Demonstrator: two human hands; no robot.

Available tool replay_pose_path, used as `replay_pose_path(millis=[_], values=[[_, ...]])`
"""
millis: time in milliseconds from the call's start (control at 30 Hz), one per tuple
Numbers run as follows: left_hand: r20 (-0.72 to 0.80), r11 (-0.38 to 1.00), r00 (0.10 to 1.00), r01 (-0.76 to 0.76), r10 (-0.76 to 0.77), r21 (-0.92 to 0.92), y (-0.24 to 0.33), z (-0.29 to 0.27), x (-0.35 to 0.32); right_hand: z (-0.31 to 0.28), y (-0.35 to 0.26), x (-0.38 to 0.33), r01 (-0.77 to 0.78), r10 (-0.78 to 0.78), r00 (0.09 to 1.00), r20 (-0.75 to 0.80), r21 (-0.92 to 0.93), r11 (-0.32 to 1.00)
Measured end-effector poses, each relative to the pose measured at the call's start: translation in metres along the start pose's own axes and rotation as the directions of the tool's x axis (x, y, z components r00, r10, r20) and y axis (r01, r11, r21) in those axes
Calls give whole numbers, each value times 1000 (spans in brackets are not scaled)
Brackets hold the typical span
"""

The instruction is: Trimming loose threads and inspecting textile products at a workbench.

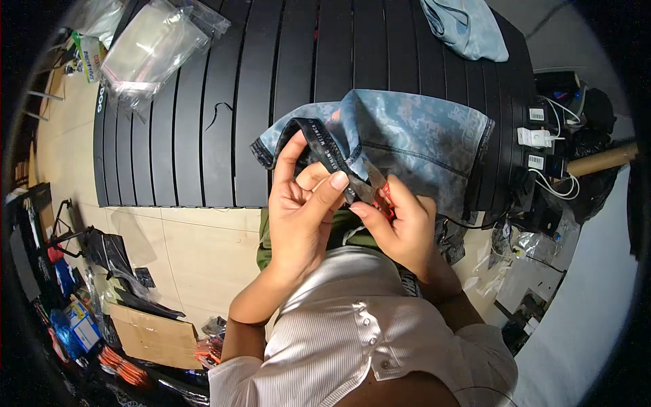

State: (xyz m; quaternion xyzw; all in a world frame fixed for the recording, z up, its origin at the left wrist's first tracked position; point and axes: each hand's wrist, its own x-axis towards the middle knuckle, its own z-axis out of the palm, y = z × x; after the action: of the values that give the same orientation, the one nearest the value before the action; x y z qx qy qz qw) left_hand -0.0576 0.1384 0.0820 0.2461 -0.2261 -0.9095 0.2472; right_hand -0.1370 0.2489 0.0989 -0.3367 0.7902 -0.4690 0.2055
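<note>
Blue camouflage garment [413, 136], black waistband [319, 136], red-handled snips [385, 198], black slatted table [271, 68]

Two garments [413, 139] [464, 27], one snips [380, 190], two hands [302, 203] [400, 227]

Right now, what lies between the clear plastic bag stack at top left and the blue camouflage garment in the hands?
Head view: only bare black slatted table top with one loose dark thread lies between the clear plastic bag stack and the blue camouflage garment.

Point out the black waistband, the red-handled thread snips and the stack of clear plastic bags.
black waistband [319, 136], head view, upper edge.
red-handled thread snips [384, 196], head view, red handle.
stack of clear plastic bags [152, 47], head view, middle.
</note>
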Motion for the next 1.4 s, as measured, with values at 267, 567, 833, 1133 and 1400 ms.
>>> replay_pose_path(millis=[267, 567, 833, 1133, 1400], values=[[15, 1000, 1000, -12, 12, 12, -1, 1, -1, -1, -1, 1, 18, -16, 999, 50, -35, 999], [54, 1000, 998, -28, 28, -7, -2, -1, -1, 0, -1, 1, 2, 1, 999, 37, -64, 998], [64, 997, 996, -65, 61, 48, -3, -5, -1, 0, -2, 4, 28, -26, 999, 27, -69, 997], [127, 998, 990, -64, 63, 5, -1, -7, 2, -7, -6, 3, -20, 22, 999, 23, -99, 995], [-92, 974, 977, -176, 191, 145, 17, -11, 7, -21, 5, 7, -156, 146, 984, -98, -114, 981]])
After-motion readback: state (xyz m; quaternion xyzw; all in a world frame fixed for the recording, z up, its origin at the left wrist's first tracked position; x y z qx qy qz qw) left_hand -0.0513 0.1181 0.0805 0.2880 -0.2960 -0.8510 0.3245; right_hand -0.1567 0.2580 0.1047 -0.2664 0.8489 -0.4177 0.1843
